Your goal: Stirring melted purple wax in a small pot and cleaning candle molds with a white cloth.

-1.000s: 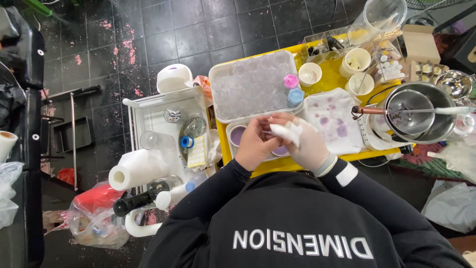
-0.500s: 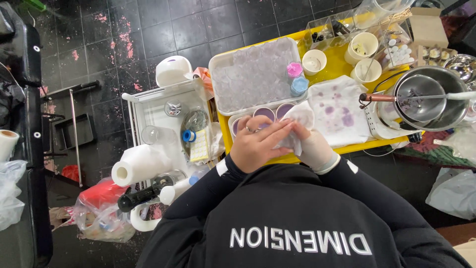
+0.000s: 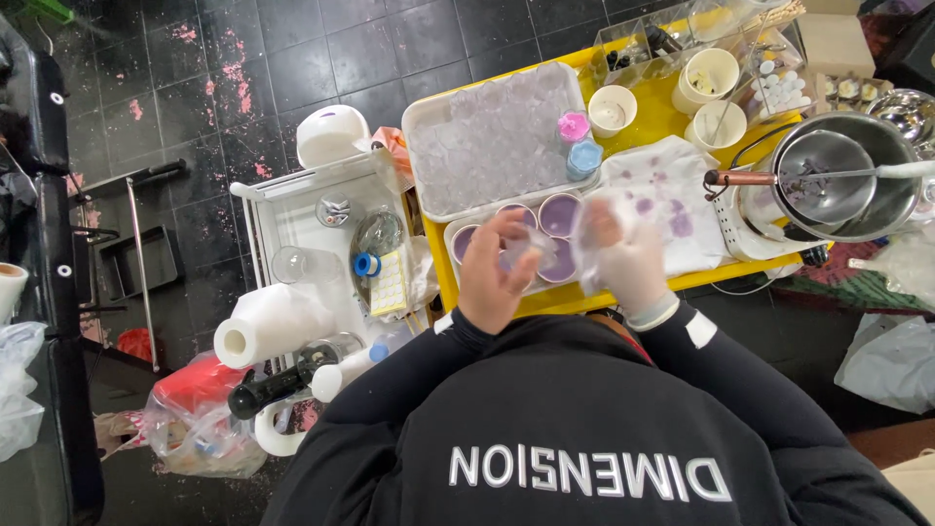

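My left hand (image 3: pixel 492 278) is bare and my right hand (image 3: pixel 631 261) wears a thin whitish glove. Both are raised over the near edge of the yellow table (image 3: pixel 672 109), pinching a crumpled piece of clear plastic (image 3: pixel 538 249) between them. Right under them lies a white tray (image 3: pixel 454 234) with round cups of purple filling (image 3: pixel 559 212), partly hidden by my fingers. A purple-stained white cloth (image 3: pixel 672 185) lies just right of my gloved hand.
A big clear mould tray (image 3: pixel 492 136), pink (image 3: pixel 573 125) and blue (image 3: pixel 582 156) small cups, white cups (image 3: pixel 612 107) and a metal pot (image 3: pixel 828 175) sit on the table. Left stands a white cart (image 3: pixel 292 209) with a paper roll (image 3: pixel 268 323).
My hands were pressed together over the purple cups; now they have drawn slightly apart, with the clear plastic stretched between them. The view has shifted a little.
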